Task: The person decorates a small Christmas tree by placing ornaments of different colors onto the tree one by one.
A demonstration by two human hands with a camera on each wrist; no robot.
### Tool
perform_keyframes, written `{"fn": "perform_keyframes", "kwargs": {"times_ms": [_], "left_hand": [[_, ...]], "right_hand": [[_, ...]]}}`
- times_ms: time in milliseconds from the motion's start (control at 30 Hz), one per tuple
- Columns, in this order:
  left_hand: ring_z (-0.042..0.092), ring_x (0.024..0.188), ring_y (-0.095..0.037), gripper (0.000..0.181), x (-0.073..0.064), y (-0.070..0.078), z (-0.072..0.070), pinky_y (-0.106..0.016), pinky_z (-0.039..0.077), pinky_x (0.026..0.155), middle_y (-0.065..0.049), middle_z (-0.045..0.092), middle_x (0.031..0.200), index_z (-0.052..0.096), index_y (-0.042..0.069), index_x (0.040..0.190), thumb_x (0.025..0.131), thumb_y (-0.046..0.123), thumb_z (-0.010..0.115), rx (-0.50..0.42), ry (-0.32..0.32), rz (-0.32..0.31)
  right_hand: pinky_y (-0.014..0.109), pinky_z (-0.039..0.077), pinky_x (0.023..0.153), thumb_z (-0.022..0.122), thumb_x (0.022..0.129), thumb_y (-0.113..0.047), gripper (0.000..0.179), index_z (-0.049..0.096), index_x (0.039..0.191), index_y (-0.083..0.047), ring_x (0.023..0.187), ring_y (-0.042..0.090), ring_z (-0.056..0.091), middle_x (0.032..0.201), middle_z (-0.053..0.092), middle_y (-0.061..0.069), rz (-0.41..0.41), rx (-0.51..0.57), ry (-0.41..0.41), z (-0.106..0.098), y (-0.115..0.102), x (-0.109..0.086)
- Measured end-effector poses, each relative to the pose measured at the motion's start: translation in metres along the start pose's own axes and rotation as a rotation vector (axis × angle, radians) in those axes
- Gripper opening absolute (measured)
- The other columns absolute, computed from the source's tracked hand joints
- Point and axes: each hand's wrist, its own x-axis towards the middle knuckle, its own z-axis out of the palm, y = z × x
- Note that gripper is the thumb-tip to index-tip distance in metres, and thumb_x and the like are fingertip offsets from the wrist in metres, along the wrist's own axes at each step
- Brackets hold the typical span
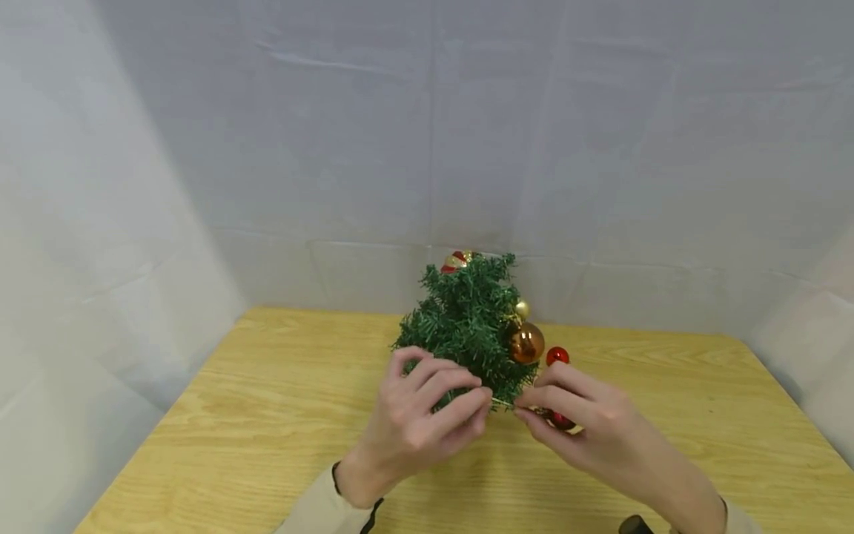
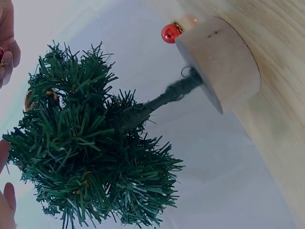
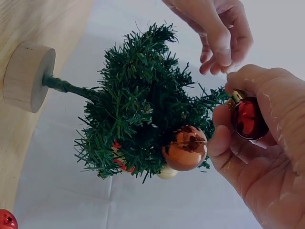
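Observation:
A small green artificial Christmas tree [image 1: 467,319] stands on a round wooden base [image 2: 224,62]. Between the tree and me, my right hand [image 1: 594,423] holds a shiny red bauble [image 3: 250,119] near its gold cap, with the thumb and fingers about it. Close by on the left, my left hand [image 1: 427,415] pinches the thin gold string [image 1: 502,403] of that bauble between thumb and fingertip. The string runs across the short gap between both hands. Hanging on the tree's right side are a copper bauble [image 1: 527,343] and a small pale gold bauble [image 1: 522,308].
Another red bauble [image 1: 557,357] lies on the wooden table [image 1: 300,386], right of the tree. A red and gold ornament [image 1: 457,261] shows near the treetop. Pale cloth [image 1: 373,148] hangs behind the table and at its sides. A dark object [image 1: 635,525] pokes in at the bottom edge.

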Motion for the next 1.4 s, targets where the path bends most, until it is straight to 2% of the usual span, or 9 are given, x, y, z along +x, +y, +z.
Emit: {"fn": "perform_keyframes", "kwargs": {"times_ms": [267, 367, 600, 867, 1133, 1267, 1400], "left_hand": [[0.064, 0.077, -0.015, 0.02, 0.001, 0.0, 0.0, -0.042, 0.045, 0.076, 0.004, 0.07, 0.087, 0.075, 0.02, 0.085, 0.097, 0.022, 0.059, 0.042, 0.011, -0.053], [0.063, 0.077, -0.015, 0.018, 0.002, -0.001, -0.001, -0.041, 0.044, 0.075, 0.003, 0.07, 0.087, 0.075, 0.019, 0.084, 0.095, 0.02, 0.059, 0.026, 0.022, -0.079], [0.063, 0.078, -0.017, 0.018, 0.005, -0.002, -0.004, -0.042, 0.044, 0.075, 0.001, 0.07, 0.088, 0.075, 0.016, 0.084, 0.096, 0.02, 0.061, -0.041, 0.044, -0.154], [0.064, 0.083, -0.019, 0.018, 0.011, -0.004, -0.009, -0.041, 0.043, 0.077, -0.004, 0.069, 0.091, 0.075, 0.012, 0.086, 0.097, 0.02, 0.063, -0.119, 0.082, -0.226], [0.064, 0.082, -0.022, 0.019, 0.016, -0.01, -0.011, -0.039, 0.041, 0.078, -0.007, 0.068, 0.092, 0.074, 0.009, 0.087, 0.098, 0.018, 0.061, -0.188, 0.115, -0.287], [0.064, 0.082, -0.022, 0.02, 0.018, -0.012, -0.012, -0.039, 0.041, 0.077, -0.007, 0.068, 0.092, 0.074, 0.009, 0.088, 0.099, 0.019, 0.061, -0.19, 0.112, -0.305], [0.064, 0.081, -0.023, 0.021, 0.02, -0.016, -0.012, -0.039, 0.04, 0.076, -0.008, 0.069, 0.092, 0.074, 0.008, 0.087, 0.099, 0.019, 0.061, -0.183, 0.122, -0.303]], "right_hand": [[0.008, 0.051, 0.071, 0.058, 0.104, -0.029, 0.019, 0.072, 0.1, -0.017, 0.076, 0.0, 0.061, 0.097, 0.068, -0.007, 0.05, -0.034, 0.003, 0.002, -0.003, 0.002], [0.011, 0.052, 0.074, 0.059, 0.103, -0.027, 0.019, 0.072, 0.098, -0.015, 0.08, 0.003, 0.064, 0.096, 0.068, -0.005, 0.026, -0.046, 0.048, 0.004, -0.002, 0.005], [0.013, 0.051, 0.071, 0.058, 0.104, -0.025, 0.022, 0.073, 0.094, -0.011, 0.077, 0.007, 0.062, 0.094, 0.067, -0.001, -0.038, -0.034, 0.187, 0.009, 0.0, 0.015], [0.019, 0.053, 0.078, 0.059, 0.103, -0.023, 0.024, 0.073, 0.091, -0.008, 0.084, 0.015, 0.063, 0.097, 0.067, 0.007, -0.073, -0.06, 0.257, 0.011, -0.002, 0.03], [0.018, 0.05, 0.074, 0.057, 0.103, -0.024, 0.025, 0.073, 0.091, -0.008, 0.083, 0.013, 0.06, 0.1, 0.067, 0.01, -0.05, -0.074, 0.278, 0.014, -0.003, 0.04], [0.019, 0.05, 0.071, 0.058, 0.103, -0.024, 0.025, 0.073, 0.091, -0.008, 0.081, 0.014, 0.06, 0.102, 0.067, 0.011, -0.051, -0.087, 0.288, 0.015, -0.002, 0.044], [0.021, 0.048, 0.072, 0.058, 0.103, -0.024, 0.025, 0.073, 0.091, -0.008, 0.086, 0.018, 0.059, 0.104, 0.067, 0.012, -0.057, -0.108, 0.287, 0.016, -0.002, 0.047]]}}
